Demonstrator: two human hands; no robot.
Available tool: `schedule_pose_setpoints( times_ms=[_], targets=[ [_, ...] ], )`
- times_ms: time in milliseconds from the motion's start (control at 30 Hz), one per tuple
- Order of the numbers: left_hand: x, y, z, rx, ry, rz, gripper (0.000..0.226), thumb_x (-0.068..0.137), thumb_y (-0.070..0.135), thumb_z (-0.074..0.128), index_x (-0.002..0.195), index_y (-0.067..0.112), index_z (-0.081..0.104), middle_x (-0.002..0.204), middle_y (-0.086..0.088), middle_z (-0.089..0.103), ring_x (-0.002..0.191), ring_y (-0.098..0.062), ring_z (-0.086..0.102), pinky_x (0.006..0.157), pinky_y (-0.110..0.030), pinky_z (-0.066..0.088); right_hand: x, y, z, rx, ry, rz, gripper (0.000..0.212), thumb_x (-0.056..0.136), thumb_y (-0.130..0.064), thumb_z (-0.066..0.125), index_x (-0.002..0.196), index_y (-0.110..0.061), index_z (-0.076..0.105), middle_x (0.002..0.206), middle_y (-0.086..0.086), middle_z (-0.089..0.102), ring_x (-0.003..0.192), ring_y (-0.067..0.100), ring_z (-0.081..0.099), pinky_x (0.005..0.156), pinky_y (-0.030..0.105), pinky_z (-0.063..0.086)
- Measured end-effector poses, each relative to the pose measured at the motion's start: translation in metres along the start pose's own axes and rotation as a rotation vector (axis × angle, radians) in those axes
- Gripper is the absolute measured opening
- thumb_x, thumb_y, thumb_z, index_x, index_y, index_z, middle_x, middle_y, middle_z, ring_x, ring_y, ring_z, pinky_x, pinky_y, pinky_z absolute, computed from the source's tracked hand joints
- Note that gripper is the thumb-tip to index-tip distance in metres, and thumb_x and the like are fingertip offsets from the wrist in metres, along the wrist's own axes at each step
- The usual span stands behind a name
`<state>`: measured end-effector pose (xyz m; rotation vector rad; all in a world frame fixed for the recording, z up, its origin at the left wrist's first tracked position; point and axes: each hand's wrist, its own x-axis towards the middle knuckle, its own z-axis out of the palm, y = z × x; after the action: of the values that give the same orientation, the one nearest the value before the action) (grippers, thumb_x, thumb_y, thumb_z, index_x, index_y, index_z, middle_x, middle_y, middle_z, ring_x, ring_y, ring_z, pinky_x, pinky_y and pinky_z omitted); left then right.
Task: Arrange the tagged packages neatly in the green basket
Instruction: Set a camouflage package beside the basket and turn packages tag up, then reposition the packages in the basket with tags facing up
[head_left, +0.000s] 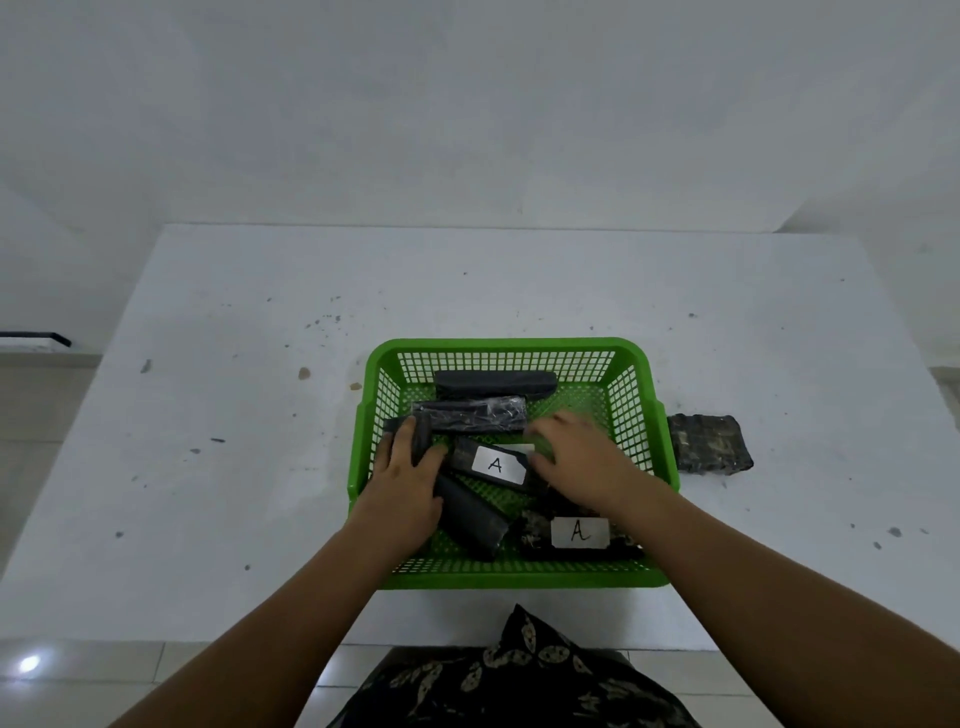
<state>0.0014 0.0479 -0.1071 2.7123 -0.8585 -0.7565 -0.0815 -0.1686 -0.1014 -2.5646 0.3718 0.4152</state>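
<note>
Two hands in the green basket (644, 374): left hand (405, 488) gripping a black package (470, 512), right hand (582, 462) spread beside the tagged package (491, 462).

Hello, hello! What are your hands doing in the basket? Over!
Left hand gripping a black package. Right hand on the A-tagged package. One package outside the green basket.

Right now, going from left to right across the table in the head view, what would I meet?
Bare white table → the left hand, gripping a black package → the package tagged A → the right hand → the green basket, its right wall → a dark package lying outside on the table.
</note>
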Motion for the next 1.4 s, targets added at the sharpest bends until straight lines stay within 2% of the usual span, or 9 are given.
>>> schedule_pose_setpoints(
  times_ms=[100, 300, 533, 733, 867, 933, 1100, 1267, 1400],
  targets=[
    [0.004, 0.001, -0.006, -0.092, -0.021, -0.087, 0.07, 0.089, 0.024, 0.056, 0.146, 0.024, 0.016, 0.157, -0.018, -0.008, 0.144, -0.037, 0.004, 0.114, -0.047, 0.024, 0.017, -0.005, -0.004, -0.015, 0.056, -0.011, 0.032, 0.092, -0.032, 0.054, 0.121, -0.019, 0.054, 0.122, 0.006, 0.053, 0.112, 0.026, 0.05, 0.094, 0.038, 0.043],
    [0.012, 0.0, -0.006, -0.096, -0.056, -0.082, 0.072, 0.09, 0.023, 0.056, 0.147, 0.024, 0.012, 0.159, -0.013, -0.003, 0.145, -0.033, 0.002, 0.117, -0.048, 0.02, 0.02, -0.018, 0.017, -0.16, -0.204, -0.081, 0.048, 0.082, -0.037, 0.068, 0.123, -0.025, 0.046, 0.131, 0.004, 0.047, 0.112, 0.028, 0.052, 0.087, 0.039, 0.047],
    [0.016, 0.008, -0.006, 0.019, -0.124, -0.023, 0.072, 0.09, 0.014, 0.054, 0.148, 0.024, 0.013, 0.16, -0.004, -0.01, 0.144, -0.04, -0.008, 0.117, -0.049, 0.013, 0.021, -0.015, 0.023, -0.178, -0.181, 0.033, 0.047, 0.076, -0.04, 0.07, 0.112, -0.024, 0.043, 0.119, 0.007, 0.052, 0.105, 0.03, 0.053, 0.082, 0.041, 0.047],
    [0.015, 0.012, -0.015, 0.201, -0.109, 0.003, 0.036, 0.088, 0.025, 0.055, 0.123, 0.021, 0.054, 0.154, -0.019, -0.004, 0.138, -0.042, 0.007, 0.111, -0.048, 0.029, 0.031, -0.029, 0.019, -0.151, -0.012, -0.08, 0.044, 0.085, -0.048, 0.058, 0.119, -0.021, 0.049, 0.129, 0.007, 0.044, 0.117, 0.03, 0.042, 0.096, 0.043, 0.042],
    [0.016, 0.011, -0.025, 0.239, -0.098, -0.016, 0.045, 0.086, 0.035, 0.059, 0.126, 0.018, 0.046, 0.146, -0.023, 0.014, 0.128, -0.037, 0.028, 0.106, -0.043, 0.033, 0.044, -0.037, 0.019, -0.151, 0.004, -0.196, 0.045, 0.087, -0.044, 0.056, 0.125, -0.022, 0.051, 0.139, 0.002, 0.038, 0.125, 0.029, 0.034, 0.102, 0.047, 0.038],
    [0.015, 0.008, -0.033, 0.198, -0.102, -0.041, 0.05, 0.084, 0.031, 0.064, 0.127, 0.017, 0.04, 0.139, -0.021, 0.024, 0.121, -0.035, 0.035, 0.1, -0.041, 0.038, 0.051, -0.038, 0.016, -0.104, 0.048, -0.181, 0.039, 0.088, -0.041, 0.056, 0.122, -0.022, 0.055, 0.137, 0.001, 0.041, 0.125, 0.027, 0.035, 0.103, 0.047, 0.038],
    [0.009, 0.001, -0.055, -0.096, 0.015, -0.051, 0.017, 0.087, 0.01, 0.052, 0.103, 0.017, 0.052, 0.124, -0.014, 0.039, 0.107, -0.03, 0.044, 0.086, -0.036, 0.044, 0.056, -0.044, 0.022, -0.145, 0.018, -0.232, 0.042, 0.088, -0.044, 0.053, 0.122, -0.019, 0.054, 0.131, 0.004, 0.047, 0.122, 0.027, 0.04, 0.101, 0.047, 0.038],
    [0.008, -0.012, -0.085, -0.29, 0.15, -0.02, 0.031, 0.086, 0.012, 0.054, 0.112, 0.028, 0.059, 0.121, -0.008, 0.045, 0.107, -0.026, 0.049, 0.086, -0.025, 0.035, 0.044, -0.058, 0.039, -0.222, -0.036, -0.307, 0.052, 0.087, -0.053, 0.051, 0.127, -0.02, 0.051, 0.129, 0.006, 0.049, 0.121, 0.03, 0.04, 0.101, 0.047, 0.031],
    [0.013, -0.016, -0.09, -0.314, 0.175, -0.025, 0.03, 0.087, 0.017, 0.056, 0.113, 0.031, 0.058, 0.115, -0.007, 0.047, 0.102, -0.026, 0.05, 0.087, -0.028, 0.038, 0.035, -0.068, 0.052, -0.252, -0.17, -0.392, 0.06, 0.083, -0.065, 0.048, 0.137, -0.04, 0.038, 0.136, 0.005, 0.04, 0.125, 0.03, 0.032, 0.103, 0.049, 0.025]
  ],
)
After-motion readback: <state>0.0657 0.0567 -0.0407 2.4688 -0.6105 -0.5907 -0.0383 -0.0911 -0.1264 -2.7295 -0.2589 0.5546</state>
